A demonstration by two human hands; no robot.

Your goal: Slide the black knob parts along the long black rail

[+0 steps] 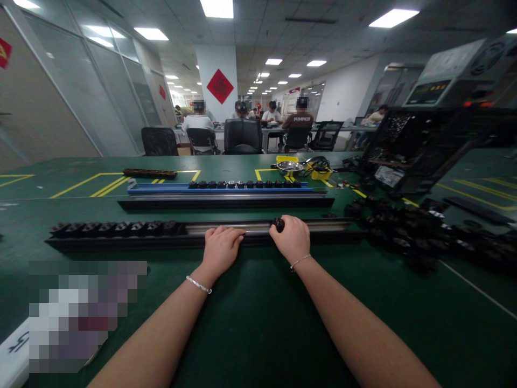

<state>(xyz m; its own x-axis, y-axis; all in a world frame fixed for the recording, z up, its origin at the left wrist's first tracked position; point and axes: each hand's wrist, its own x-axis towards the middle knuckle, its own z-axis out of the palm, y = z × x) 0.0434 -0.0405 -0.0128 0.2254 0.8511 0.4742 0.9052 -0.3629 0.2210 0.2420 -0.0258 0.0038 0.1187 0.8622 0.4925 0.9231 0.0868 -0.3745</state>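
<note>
A long black rail [258, 241] with a pale metal channel lies crosswise in front of me. Several small black parts [117, 229] sit in a row in its left half. My left hand [222, 248] bends its fingers over the rail's near edge around the middle, closed on it. Farther right, my right hand [294, 237] is closed in a pinch on a small round black part [278, 223] at the channel. The underside of that part is hidden by my fingers.
Behind lie a blue rail [161, 188] with several black parts and another black rail [226, 203]. A heap of black parts [396, 226] is at right, near an open machine frame [391, 145]. A metal bowl [290, 167] stands at the back. A blurred-out item [81, 318] lies front left.
</note>
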